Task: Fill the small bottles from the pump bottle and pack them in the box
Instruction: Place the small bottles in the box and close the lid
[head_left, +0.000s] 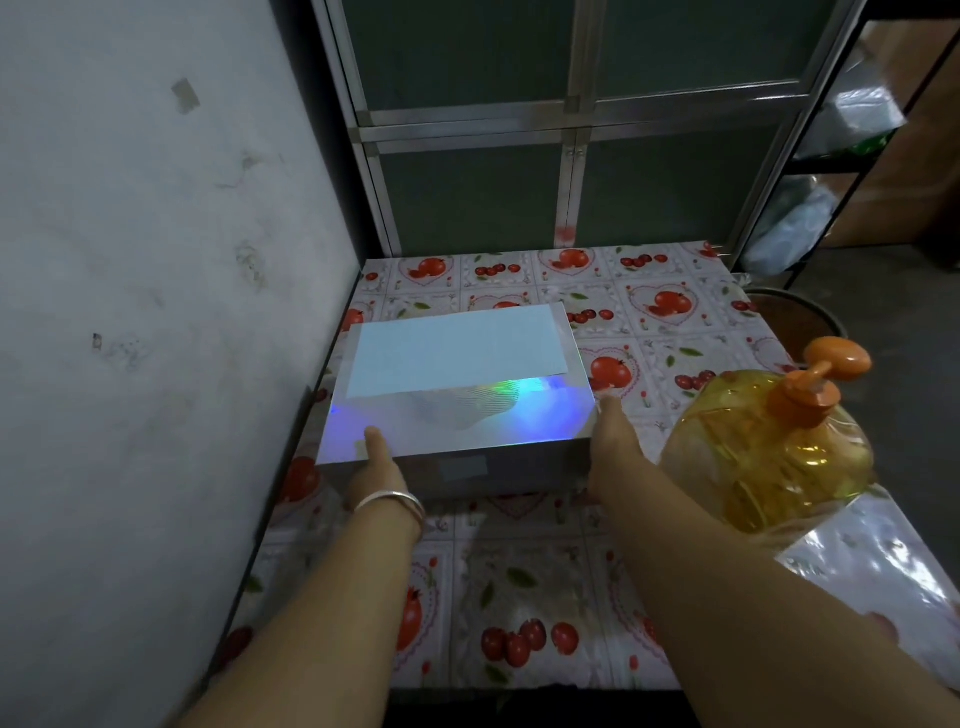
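While the flat rectangular box with the shiny holographic lid (457, 395) is lying closed on the fruit-patterned tablecloth (519, 597), it is being gripped at its near edge by the left hand (379, 467), whose thumb is being pressed on the lid top with the other fingers hidden below. The box's near right corner is being held by the right hand (613, 436), fingers being curled around its side. The yellow translucent pump bottle with the orange pump head (769, 452) is being left standing just right of the right forearm, apart from both hands.
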